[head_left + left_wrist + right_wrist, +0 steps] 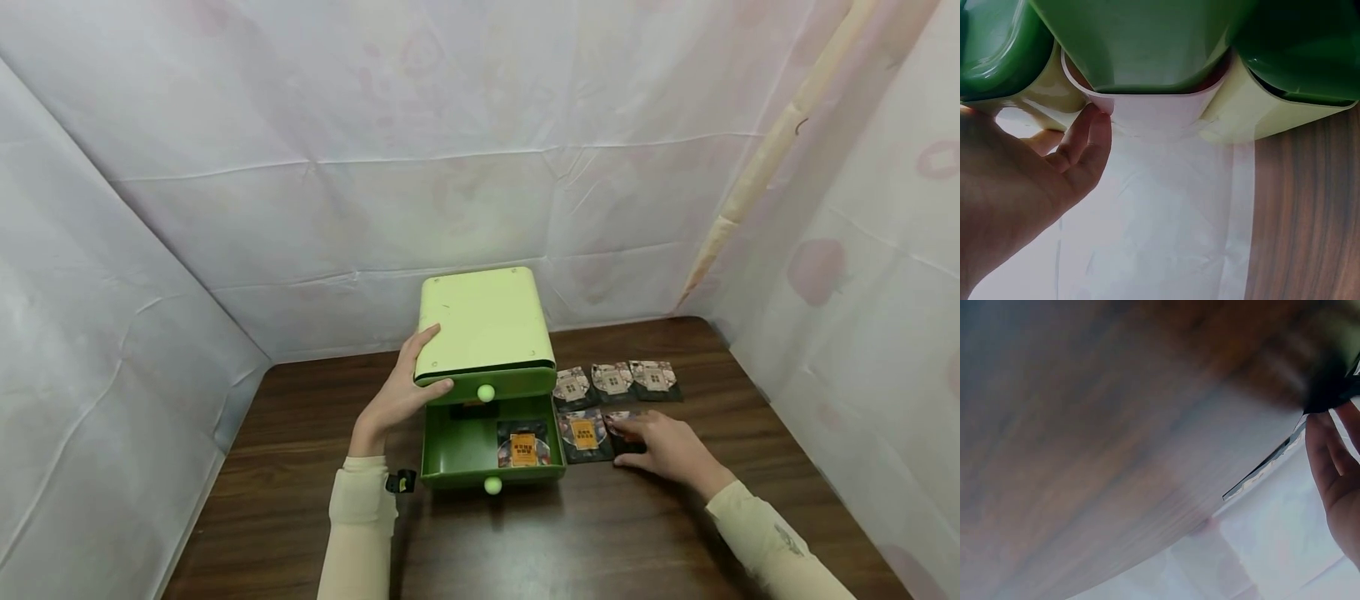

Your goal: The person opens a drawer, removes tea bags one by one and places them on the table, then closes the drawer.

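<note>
A two-drawer box (483,321) has a pale green shell and a darker green upper drawer. My left hand (401,387) rests against its left side, thumb across the upper drawer's front and a finger on the top edge. The lower drawer (457,450) is pulled out. Inside it lies a dark flat packet (523,446) with an orange label; another dark piece shows partly under the upper drawer. To the right, my right hand (663,446) pinches a dark packet (624,429), its fingers hiding much of it. In the right wrist view the fingertips meet a dark packet (1332,394).
Left of the pinched packet lies an orange-labelled packet (583,435), against the drawer's right side. Behind them, three packets with pale labels (613,382) form a row. The brown wooden table (300,500) borders pale patterned sheeting (360,208) at the back and both sides.
</note>
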`<move>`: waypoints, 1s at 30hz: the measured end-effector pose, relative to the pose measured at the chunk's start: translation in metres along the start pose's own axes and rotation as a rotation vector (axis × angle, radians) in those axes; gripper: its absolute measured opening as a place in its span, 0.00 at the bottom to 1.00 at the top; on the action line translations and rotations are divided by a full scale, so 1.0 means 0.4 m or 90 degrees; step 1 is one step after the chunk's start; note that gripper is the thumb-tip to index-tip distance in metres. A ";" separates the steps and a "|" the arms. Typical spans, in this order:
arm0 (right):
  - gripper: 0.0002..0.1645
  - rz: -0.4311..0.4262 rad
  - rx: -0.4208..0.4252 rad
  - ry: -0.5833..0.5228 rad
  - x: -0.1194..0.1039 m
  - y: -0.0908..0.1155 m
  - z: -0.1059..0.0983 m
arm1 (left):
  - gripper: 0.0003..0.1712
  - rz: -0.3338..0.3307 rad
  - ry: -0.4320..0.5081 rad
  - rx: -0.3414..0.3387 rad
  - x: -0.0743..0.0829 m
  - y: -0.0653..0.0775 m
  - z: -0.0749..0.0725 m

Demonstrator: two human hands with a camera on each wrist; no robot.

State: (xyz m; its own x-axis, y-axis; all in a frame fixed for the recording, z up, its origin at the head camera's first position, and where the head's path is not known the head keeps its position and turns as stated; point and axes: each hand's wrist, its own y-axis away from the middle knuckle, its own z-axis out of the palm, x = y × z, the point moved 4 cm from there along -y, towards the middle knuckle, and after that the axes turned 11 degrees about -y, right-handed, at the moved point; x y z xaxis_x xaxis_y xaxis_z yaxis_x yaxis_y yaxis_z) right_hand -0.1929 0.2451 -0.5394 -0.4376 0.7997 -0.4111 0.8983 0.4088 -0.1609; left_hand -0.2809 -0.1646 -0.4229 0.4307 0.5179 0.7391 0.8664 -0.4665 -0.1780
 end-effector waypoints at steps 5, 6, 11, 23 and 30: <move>0.40 0.025 -0.018 -0.003 0.001 0.011 0.008 | 0.49 -0.008 -0.005 -0.004 0.010 0.002 -0.003; 0.38 0.024 -0.014 -0.003 0.001 0.012 0.008 | 0.49 -0.009 -0.005 -0.005 0.015 0.003 -0.005; 0.28 0.001 0.015 -0.003 -0.002 0.016 0.007 | 0.48 -0.007 0.000 -0.017 0.071 0.015 -0.021; 0.27 -0.029 0.038 0.013 -0.003 0.021 0.006 | 0.48 -0.010 -0.002 -0.007 0.005 0.002 0.001; 0.24 -0.048 0.053 0.013 -0.009 0.018 0.002 | 0.48 -0.004 0.000 -0.007 0.002 0.002 0.001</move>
State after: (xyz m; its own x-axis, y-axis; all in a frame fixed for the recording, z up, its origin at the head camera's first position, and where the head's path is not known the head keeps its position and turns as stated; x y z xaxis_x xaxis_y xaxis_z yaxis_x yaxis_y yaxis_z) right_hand -0.1847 0.2446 -0.5396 -0.5035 0.7774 -0.3771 0.8630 0.4307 -0.2642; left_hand -0.2796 -0.1642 -0.4229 0.4253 0.5212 0.7399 0.8663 -0.4711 -0.1660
